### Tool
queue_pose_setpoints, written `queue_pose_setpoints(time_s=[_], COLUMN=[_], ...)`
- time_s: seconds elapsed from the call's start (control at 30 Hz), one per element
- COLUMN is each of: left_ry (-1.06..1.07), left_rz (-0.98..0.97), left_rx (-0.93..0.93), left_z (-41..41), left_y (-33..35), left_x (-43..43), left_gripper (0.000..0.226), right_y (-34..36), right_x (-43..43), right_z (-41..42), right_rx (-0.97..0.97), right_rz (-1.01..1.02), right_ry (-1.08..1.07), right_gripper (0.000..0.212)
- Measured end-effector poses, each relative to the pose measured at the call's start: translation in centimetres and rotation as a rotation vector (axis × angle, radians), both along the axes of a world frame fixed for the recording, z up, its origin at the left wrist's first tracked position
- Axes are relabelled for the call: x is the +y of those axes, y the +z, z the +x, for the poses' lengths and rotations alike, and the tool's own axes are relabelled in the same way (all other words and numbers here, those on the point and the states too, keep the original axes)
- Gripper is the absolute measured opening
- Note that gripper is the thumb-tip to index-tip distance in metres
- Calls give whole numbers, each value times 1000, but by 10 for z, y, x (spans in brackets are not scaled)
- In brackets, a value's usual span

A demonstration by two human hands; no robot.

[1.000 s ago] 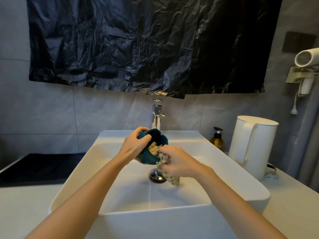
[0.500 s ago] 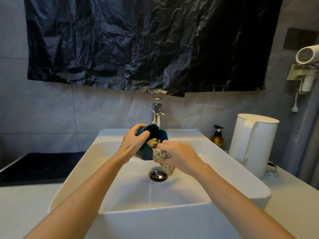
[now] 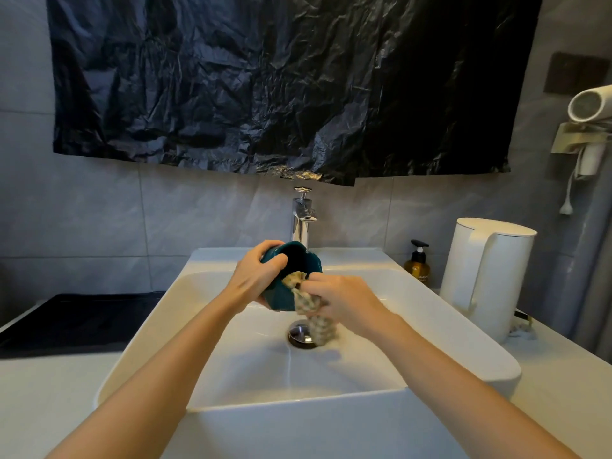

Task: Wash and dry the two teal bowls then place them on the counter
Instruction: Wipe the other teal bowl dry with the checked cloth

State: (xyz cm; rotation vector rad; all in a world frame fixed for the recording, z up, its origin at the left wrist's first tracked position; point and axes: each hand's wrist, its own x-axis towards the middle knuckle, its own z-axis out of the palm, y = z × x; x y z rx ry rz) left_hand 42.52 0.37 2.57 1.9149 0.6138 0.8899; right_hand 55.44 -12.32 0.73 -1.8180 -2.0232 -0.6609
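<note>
The left hand [image 3: 255,276] and right hand [image 3: 347,299] are bare, as are both slender forearms [image 3: 172,366].

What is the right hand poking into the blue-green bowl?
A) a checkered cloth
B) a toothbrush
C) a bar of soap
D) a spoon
A: the right hand grips a checkered cloth, and the cloth's end is tucked inside the teal bowl, which the left hand holds over the sink.

White kettle [image 3: 486,276] stands beside amber pump bottle [image 3: 418,265], right of faucet [image 3: 303,215].
</note>
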Motion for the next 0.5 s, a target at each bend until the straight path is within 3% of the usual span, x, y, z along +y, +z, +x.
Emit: queue_pose_setpoints(time_s=[0.07,0.17,0.23,0.37,0.5], left_ry=[-55,-67,-34,-19,-64], left_rz=[-25,-40,-44,-57,-104], left_rx=[80,86,74,85,138], left_z=[-1,-3,-4,-6,-6], left_y=[3,5,4,4,4], left_x=[0,0,-1,-4,-4], left_gripper=[26,24,23,34,27], right_y=[-2,-5,-7,-5,-6], right_x=[-4,0,3,3,0], right_z=[13,13,2,-16,8], right_rx=[-187,-303,-290,83,-206], right_rz=[66,89,98,-27,-6], right_ry=[-15,-25,-2,42,-42], right_gripper=[18,28,29,25,22])
